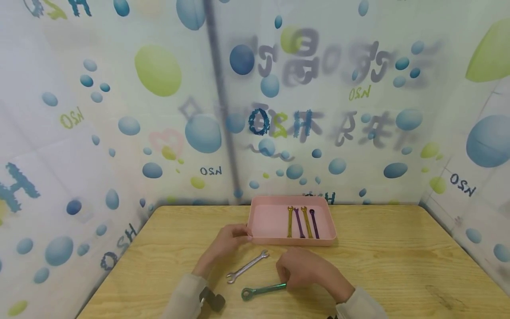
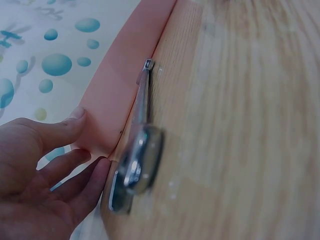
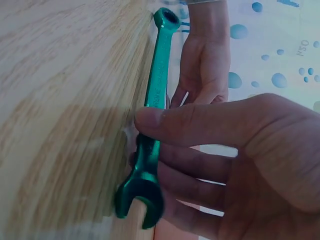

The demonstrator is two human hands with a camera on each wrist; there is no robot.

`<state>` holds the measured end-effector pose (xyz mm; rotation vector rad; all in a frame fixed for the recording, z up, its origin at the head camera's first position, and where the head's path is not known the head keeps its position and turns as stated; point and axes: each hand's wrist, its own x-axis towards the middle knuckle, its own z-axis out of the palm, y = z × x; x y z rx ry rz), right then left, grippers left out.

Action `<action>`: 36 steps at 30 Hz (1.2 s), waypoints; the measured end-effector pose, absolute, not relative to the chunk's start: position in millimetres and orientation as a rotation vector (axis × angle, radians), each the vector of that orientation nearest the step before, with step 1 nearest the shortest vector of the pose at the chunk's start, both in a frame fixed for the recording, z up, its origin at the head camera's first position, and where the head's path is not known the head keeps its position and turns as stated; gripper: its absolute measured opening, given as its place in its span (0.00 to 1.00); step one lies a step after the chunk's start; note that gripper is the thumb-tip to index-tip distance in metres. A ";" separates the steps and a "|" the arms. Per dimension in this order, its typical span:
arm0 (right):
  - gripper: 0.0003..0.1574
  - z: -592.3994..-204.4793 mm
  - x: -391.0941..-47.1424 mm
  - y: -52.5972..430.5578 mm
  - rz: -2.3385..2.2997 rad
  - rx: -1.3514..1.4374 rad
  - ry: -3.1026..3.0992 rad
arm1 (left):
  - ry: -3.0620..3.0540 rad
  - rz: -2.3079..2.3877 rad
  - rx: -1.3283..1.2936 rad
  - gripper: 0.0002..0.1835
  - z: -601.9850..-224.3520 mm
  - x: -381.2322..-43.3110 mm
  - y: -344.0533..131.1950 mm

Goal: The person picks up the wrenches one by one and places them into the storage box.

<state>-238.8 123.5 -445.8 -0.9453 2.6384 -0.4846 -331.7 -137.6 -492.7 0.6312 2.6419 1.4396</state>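
My right hand [image 1: 304,268] pinches a green combination wrench [image 1: 263,290] between thumb and fingers, near its open end. Its ring end points left in the head view, and the right wrist view shows the thumb across the green shank [image 3: 158,75]. At the front left corner of a pink tray [image 1: 268,221], my left hand [image 1: 228,240] holds on, thumb against the wall [image 2: 117,80] and fingertips low at the corner. Between the hands a silver double open-end wrench [image 1: 248,267] lies slanted on the table, in front of the tray.
Inside the tray's right half, two gold wrenches [image 1: 290,223] and two purple wrenches [image 1: 299,225] lie side by side, lengthwise front to back. The tray stands at the far edge of the wooden table [image 1: 378,252], close to a patterned curtain [image 1: 346,186] that also hangs along both sides.
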 end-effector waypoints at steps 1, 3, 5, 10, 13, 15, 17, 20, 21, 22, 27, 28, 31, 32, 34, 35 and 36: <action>0.14 -445.4 -238.4 123.1 -0.474 -0.950 2.632 | 2.639 1.441 0.631 0.03 -492.7 -331.5 -137.7; 0.13 -444.4 -237.6 122.4 -0.453 -0.954 2.619 | 2.638 1.443 0.623 0.03 -492.3 -331.1 -137.8; 0.13 -444.0 -236.9 121.8 -0.441 -0.956 2.609 | 2.636 1.449 0.624 0.03 -492.2 -330.9 -137.9; 0.15 -446.0 -236.3 121.5 -0.466 -0.991 2.624 | 2.635 1.452 0.621 0.03 -491.9 -330.7 -137.6; 0.15 -447.1 -236.4 122.1 -0.465 -1.006 2.646 | 2.635 1.453 0.620 0.02 -492.1 -330.4 -137.6; 0.14 -447.7 -236.6 122.5 -0.462 -1.005 2.656 | 2.635 1.455 0.623 0.02 -492.4 -330.3 -137.5; 0.13 -448.3 -236.9 123.1 -0.467 -1.006 2.656 | 2.636 1.453 0.624 0.03 -492.9 -330.3 -137.6; 0.12 -448.3 -237.7 124.3 -0.501 -1.009 2.636 | 2.642 1.448 0.621 0.02 -493.9 -330.3 -137.6; 0.12 -447.6 -238.0 124.8 -0.518 -1.011 2.626 | 2.640 1.449 0.616 0.02 -494.1 -330.3 -137.6; 0.12 -446.9 -238.4 125.5 -0.537 -1.010 2.616 | 2.640 1.448 0.615 0.02 -494.0 -330.0 -137.6; 0.12 -442.0 -241.7 130.3 -0.601 -1.023 2.595 | 2.626 1.456 0.603 0.03 -492.7 -330.0 -137.3; 0.12 -441.1 -242.4 131.5 -0.610 -1.027 2.593 | 2.625 1.455 0.601 0.03 -492.3 -329.9 -137.2; 0.12 -438.3 -244.5 134.5 -0.621 -1.047 2.602 | 2.631 1.443 0.603 0.03 -491.7 -330.1 -137.1; 0.12 -437.5 -245.4 135.4 -0.631 -1.055 2.603 | 2.631 1.443 0.604 0.03 -491.6 -330.2 -137.1; 0.12 -435.9 -247.0 137.0 -0.669 -1.062 2.602 | 2.635 1.437 0.616 0.03 -491.3 -329.9 -137.2; 0.12 -435.5 -247.9 137.9 -0.692 -1.057 2.601 | 2.637 1.434 0.622 0.04 -491.2 -329.9 -137.2; 0.12 -435.3 -248.9 139.0 -0.725 -1.056 2.597 | 2.637 1.433 0.625 0.04 -491.0 -329.8 -137.2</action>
